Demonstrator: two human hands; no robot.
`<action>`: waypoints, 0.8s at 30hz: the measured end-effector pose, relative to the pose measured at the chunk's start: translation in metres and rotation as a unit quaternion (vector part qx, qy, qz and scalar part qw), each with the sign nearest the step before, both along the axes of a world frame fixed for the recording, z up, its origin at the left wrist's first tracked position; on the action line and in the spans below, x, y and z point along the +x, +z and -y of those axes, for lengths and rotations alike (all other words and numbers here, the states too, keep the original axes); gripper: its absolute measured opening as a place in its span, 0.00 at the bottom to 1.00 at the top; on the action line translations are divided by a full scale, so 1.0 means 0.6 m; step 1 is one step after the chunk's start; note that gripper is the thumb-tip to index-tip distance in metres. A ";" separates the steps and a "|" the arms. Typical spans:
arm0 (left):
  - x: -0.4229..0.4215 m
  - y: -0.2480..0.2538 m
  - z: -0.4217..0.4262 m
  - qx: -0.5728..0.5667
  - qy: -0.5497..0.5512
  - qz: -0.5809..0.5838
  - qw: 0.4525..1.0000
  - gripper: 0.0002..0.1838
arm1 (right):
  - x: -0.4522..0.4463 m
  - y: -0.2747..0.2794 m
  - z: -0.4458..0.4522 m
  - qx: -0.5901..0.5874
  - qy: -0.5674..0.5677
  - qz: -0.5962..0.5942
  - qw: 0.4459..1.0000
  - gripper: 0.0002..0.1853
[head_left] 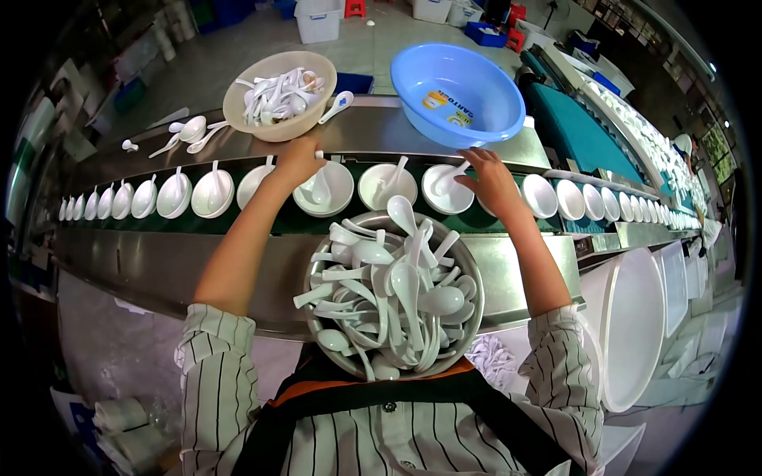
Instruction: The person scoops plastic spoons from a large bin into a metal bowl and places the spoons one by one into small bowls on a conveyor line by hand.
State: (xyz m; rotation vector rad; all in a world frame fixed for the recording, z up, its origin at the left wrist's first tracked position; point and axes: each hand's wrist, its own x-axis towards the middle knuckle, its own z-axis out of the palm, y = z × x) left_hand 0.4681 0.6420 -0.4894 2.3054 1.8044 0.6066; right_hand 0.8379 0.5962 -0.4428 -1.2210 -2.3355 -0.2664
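Small white bowls stand in a row on a dark green conveyor belt (278,222). My left hand (298,164) is closed at the handle of a white spoon (321,190), whose scoop rests inside one bowl (337,205). Further right, my right hand (492,184) has thumb and fingers around the handle end of another spoon (444,185), which leans in its own bowl (448,203). Between them, a bowl (387,201) also has a spoon in it. Close to my body, a metal basin (473,333) is heaped with white spoons (405,289).
Beyond the belt, a beige basin (232,103) of spoons and a blue basin (496,79) stand on a metal ledge. Loose spoons (193,129) lie at left. Bowls with spoons continue left; bowls without visible spoons run right. A large white tub (635,325) stands at right.
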 end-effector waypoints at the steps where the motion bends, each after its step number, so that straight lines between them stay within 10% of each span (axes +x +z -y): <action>1: 0.006 -0.009 0.014 0.086 0.032 -0.014 0.996 0.16 | -0.012 0.021 0.028 -0.079 -0.008 -0.038 0.996 0.18; 5: 0.053 0.021 0.053 0.125 -0.048 0.070 0.988 0.23 | -0.056 0.104 0.129 -0.498 0.042 -0.199 0.843 0.17; 7: 0.106 0.082 0.087 -0.191 -0.176 0.218 0.941 0.22 | -0.064 0.081 0.145 -0.443 0.123 -0.153 0.875 0.17; 10: 0.157 0.095 0.120 -0.213 -0.342 0.200 0.893 0.14 | -0.088 0.069 0.164 -0.450 0.117 -0.174 0.868 0.14; 17: 0.143 0.087 0.123 -0.290 -0.312 0.219 0.878 0.06 | -0.073 0.085 0.158 -0.539 0.085 -0.350 0.761 0.07; 24: 0.116 0.082 0.129 -0.308 -0.316 0.205 0.874 0.07 | -0.058 0.128 0.053 -0.291 0.000 -0.340 0.894 0.09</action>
